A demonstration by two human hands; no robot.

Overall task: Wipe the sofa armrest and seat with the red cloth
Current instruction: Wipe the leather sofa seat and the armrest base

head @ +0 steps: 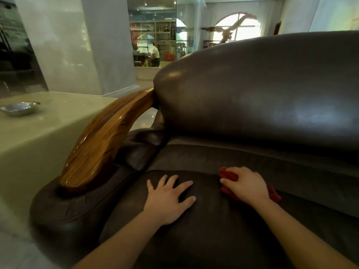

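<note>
On the dark leather sofa seat, beside the wooden armrest at its left edge, the left hand lies flat with fingers spread, while the right hand, fingers pressed together, holds the red cloth down near the seat's back edge.

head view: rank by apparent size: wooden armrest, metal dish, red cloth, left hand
1. wooden armrest
2. left hand
3. metal dish; the red cloth is mostly hidden under the right hand, so these two cannot be ranked against each other.
</note>
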